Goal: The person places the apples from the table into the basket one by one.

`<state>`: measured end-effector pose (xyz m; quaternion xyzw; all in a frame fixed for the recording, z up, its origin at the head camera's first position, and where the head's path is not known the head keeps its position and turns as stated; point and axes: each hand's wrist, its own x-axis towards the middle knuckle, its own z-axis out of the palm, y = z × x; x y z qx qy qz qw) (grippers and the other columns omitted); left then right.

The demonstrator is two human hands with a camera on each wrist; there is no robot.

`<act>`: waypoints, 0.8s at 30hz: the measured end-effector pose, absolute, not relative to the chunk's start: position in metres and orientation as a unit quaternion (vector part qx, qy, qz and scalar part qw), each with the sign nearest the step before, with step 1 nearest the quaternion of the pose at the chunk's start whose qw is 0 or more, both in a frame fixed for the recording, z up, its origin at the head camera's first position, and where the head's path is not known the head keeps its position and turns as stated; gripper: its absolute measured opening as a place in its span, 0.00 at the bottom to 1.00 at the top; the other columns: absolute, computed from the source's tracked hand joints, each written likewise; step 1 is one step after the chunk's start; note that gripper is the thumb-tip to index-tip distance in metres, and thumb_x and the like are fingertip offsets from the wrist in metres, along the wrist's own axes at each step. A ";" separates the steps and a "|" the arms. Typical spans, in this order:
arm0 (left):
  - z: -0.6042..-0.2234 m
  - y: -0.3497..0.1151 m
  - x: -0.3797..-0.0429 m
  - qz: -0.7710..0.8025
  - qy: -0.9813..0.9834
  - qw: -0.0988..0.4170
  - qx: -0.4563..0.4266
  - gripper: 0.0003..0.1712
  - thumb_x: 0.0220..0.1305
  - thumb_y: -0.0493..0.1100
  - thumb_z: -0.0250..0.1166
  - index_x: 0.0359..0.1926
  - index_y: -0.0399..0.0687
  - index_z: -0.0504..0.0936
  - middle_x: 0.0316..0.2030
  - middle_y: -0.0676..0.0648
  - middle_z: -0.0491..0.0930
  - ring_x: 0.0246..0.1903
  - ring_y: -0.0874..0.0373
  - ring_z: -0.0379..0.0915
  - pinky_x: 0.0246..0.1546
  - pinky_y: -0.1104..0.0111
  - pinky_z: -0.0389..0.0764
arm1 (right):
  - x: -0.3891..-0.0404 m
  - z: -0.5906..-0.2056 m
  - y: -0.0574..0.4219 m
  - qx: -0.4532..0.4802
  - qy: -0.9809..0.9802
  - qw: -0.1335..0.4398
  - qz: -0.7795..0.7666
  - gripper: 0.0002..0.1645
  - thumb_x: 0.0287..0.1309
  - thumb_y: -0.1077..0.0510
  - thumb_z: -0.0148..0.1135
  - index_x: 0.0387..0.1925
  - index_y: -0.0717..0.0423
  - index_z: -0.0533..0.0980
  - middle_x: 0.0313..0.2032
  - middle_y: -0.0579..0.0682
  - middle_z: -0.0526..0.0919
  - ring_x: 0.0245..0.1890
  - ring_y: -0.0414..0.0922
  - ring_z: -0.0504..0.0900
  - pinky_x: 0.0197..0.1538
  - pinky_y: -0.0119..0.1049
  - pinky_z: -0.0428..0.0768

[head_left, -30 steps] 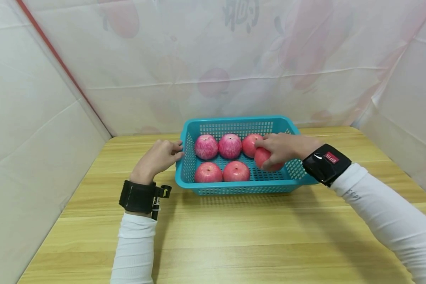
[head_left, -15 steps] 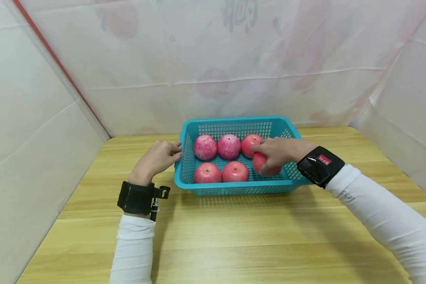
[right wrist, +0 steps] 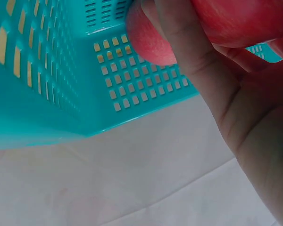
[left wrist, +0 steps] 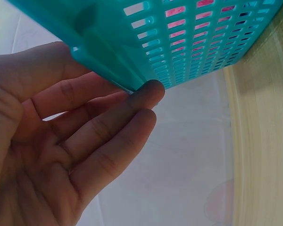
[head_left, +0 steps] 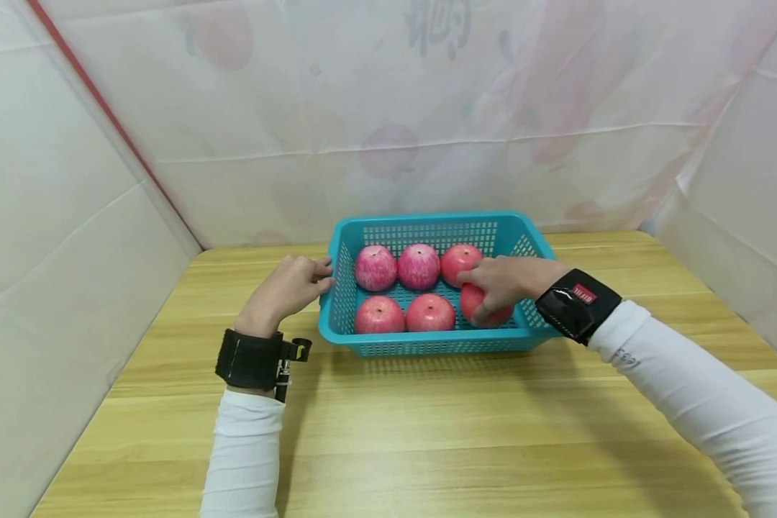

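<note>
A turquoise plastic basket [head_left: 427, 344] with slotted walls stands on the wooden table. My left hand [head_left: 288, 288] holds its left rim, and the left wrist view has the fingers [left wrist: 104, 132] bent at the rim's edge. Inside the basket, at the front right, my right hand [head_left: 505, 280] grips a red apple [head_left: 471, 298] from above, partly covering it. Just behind is another red apple [head_left: 458, 262]. Two streaked pinkish apples [head_left: 375, 267] are in the back row. Two more red apples [head_left: 430, 313] sit in the front row, left of the gripped one.
Wooden tabletop [head_left: 388, 432] stretches in front of the basket and to both sides. A pale printed cloth [head_left: 265, 144] hangs close behind it, with white side panels [head_left: 52, 252] at left and right.
My right hand has moved down and slightly left with the apple, deeper into the front right of the basket. The left hand stays at the rim.
</note>
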<state>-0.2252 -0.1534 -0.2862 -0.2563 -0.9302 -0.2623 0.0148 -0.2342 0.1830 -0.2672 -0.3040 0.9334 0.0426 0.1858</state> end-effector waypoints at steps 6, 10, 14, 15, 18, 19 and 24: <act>-0.286 -0.153 -0.226 -0.263 -0.930 0.014 -0.256 0.16 0.63 0.39 0.56 0.49 0.33 0.76 0.54 0.36 0.69 0.07 0.57 0.61 0.13 0.70 0.56 | -0.234 -0.269 0.183 -0.296 0.933 0.198 0.046 0.45 0.44 0.38 0.64 0.61 0.56 0.63 0.49 0.57 0.71 0.47 0.52 0.67 0.43 0.51 0.75; -0.287 -0.153 -0.226 -0.264 -0.930 0.014 -0.255 0.16 0.63 0.39 0.56 0.48 0.33 0.76 0.54 0.36 0.69 0.07 0.57 0.62 0.13 0.71 0.55 | -0.234 -0.270 0.183 -0.294 0.933 0.203 0.049 0.47 0.43 0.38 0.64 0.61 0.56 0.62 0.51 0.57 0.70 0.49 0.52 0.66 0.44 0.52 0.75; -0.287 -0.154 -0.226 -0.265 -0.930 0.013 -0.254 0.16 0.63 0.39 0.56 0.48 0.33 0.77 0.55 0.36 0.69 0.07 0.57 0.61 0.12 0.71 0.55 | -0.233 -0.270 0.182 -0.293 0.932 0.207 0.051 0.47 0.44 0.38 0.64 0.62 0.56 0.62 0.52 0.58 0.70 0.50 0.52 0.66 0.47 0.53 0.74; -0.287 -0.154 -0.226 -0.265 -0.930 0.013 -0.254 0.16 0.63 0.39 0.56 0.48 0.33 0.77 0.55 0.36 0.69 0.07 0.57 0.61 0.12 0.71 0.55 | -0.233 -0.270 0.181 -0.294 0.932 0.207 0.051 0.47 0.44 0.38 0.64 0.62 0.56 0.62 0.52 0.58 0.70 0.50 0.52 0.66 0.47 0.53 0.73; -0.287 -0.153 -0.226 -0.266 -0.930 0.012 -0.253 0.16 0.63 0.39 0.56 0.48 0.33 0.77 0.55 0.36 0.69 0.07 0.56 0.61 0.13 0.71 0.55 | -0.234 -0.272 0.181 -0.298 0.930 0.210 0.050 0.45 0.45 0.38 0.64 0.61 0.56 0.63 0.52 0.57 0.70 0.49 0.52 0.66 0.48 0.53 0.73; -0.286 -0.153 -0.226 -0.266 -0.930 0.012 -0.252 0.16 0.63 0.39 0.56 0.48 0.33 0.77 0.55 0.36 0.69 0.07 0.57 0.61 0.13 0.71 0.55 | -0.234 -0.272 0.180 -0.299 0.929 0.211 0.050 0.44 0.45 0.38 0.64 0.60 0.56 0.63 0.52 0.57 0.71 0.49 0.51 0.66 0.48 0.52 0.73; -0.286 -0.153 -0.225 -0.267 -0.930 0.013 -0.252 0.16 0.63 0.39 0.56 0.48 0.33 0.77 0.55 0.36 0.69 0.07 0.57 0.62 0.13 0.70 0.55 | -0.235 -0.273 0.179 -0.305 0.926 0.217 0.048 0.44 0.45 0.38 0.64 0.59 0.56 0.64 0.49 0.54 0.72 0.47 0.49 0.67 0.47 0.49 0.74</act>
